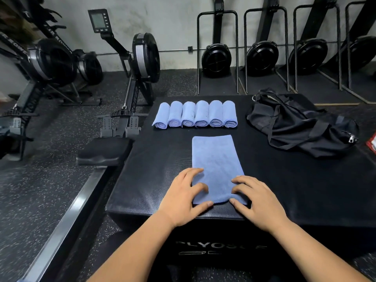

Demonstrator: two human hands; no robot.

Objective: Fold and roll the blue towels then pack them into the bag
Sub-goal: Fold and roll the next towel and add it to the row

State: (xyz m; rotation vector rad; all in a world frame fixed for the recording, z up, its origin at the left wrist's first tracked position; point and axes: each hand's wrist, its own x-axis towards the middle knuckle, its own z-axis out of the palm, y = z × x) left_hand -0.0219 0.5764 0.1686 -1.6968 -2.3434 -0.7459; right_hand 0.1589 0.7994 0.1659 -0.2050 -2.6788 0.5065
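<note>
Head view: a folded blue towel (217,159) lies flat and lengthwise on the black bench (284,180), its near end close to the bench's front edge. Both hands rest on that near end. The left hand (183,192) is at the left corner and the right hand (258,200) at the right. Their fingers are spread and lightly bent on top of the cloth, thumbs at the near hem, nothing clasped. Farther back, six rolled blue towels (201,112) sit side by side in a row, touching. A black bag (295,123) lies slumped at the bench's far right, well apart from the hands. Rowing machines (142,53) stand on the floor behind and to the left.
</note>
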